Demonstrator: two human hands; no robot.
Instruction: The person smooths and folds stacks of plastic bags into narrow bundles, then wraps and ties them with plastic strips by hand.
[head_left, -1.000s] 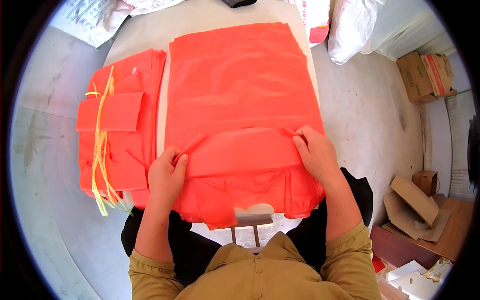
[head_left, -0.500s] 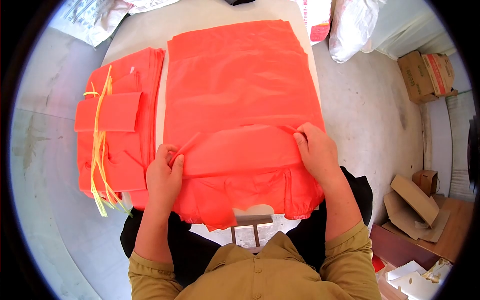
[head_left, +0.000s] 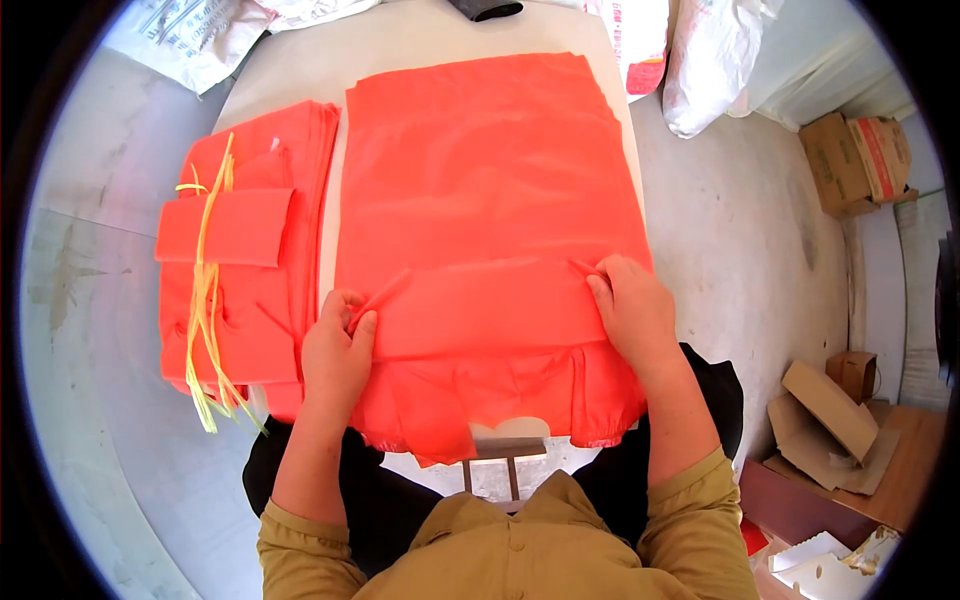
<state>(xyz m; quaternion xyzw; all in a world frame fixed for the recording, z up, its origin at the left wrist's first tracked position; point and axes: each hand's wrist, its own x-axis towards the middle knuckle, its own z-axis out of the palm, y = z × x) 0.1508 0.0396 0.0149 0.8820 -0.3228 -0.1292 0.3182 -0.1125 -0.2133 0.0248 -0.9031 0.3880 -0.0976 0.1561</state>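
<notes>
A pile of thin red plastic bags (head_left: 490,160) lies flat on the table before me, its near end with a curved cut-out hanging over the front edge. Across the near part runs a folded band of the top plastic bag (head_left: 485,310). My left hand (head_left: 338,345) pinches the band's left end between thumb and fingers. At the right end, my right hand (head_left: 638,308) is closed on the same band. Left of the pile sits a second stack of red bags (head_left: 310,190), with a folded red piece (head_left: 225,228) and yellow ties (head_left: 204,300) lying over it.
The pale table top (head_left: 425,45) shows behind the pile. White printed sacks (head_left: 185,40) and a white plastic sack (head_left: 710,65) stand beyond it. Cardboard boxes (head_left: 840,165) are at the far right, and an opened carton (head_left: 825,425) lies nearer on the right.
Both hands keep their grip on the band's ends, with only slight movement. The folded band looks a little flatter, and the whole view has shifted slightly.
</notes>
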